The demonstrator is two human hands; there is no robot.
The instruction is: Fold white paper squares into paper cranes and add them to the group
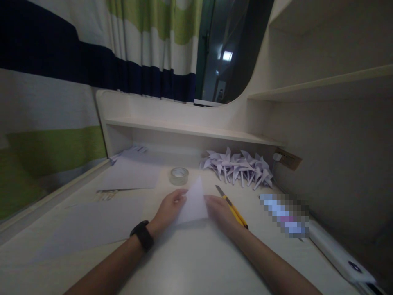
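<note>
A piece of white paper folded to a pointed shape [194, 205] stands tilted above the desk between my hands, its tip pointing up. My left hand [172, 208] pinches its left edge between thumb and fingers; a black watch [142, 236] is on that wrist. At the paper's right edge is my right hand [221, 211], blurred by motion, so its grip on the paper is unclear. A yellow utility knife [235, 209] with its blade out lies just beyond my right hand. Behind the paper sits a roll of clear tape [179, 176].
Paper pinwheels [238, 164] are heaped at the back right. White sheets [132, 170] lie back left, with small sticks [107, 195] by them and another sheet [92, 225] nearer. At right are a pixelated lit screen [284, 215] and a long white device [337, 250]. A low shelf [184, 130] spans the back.
</note>
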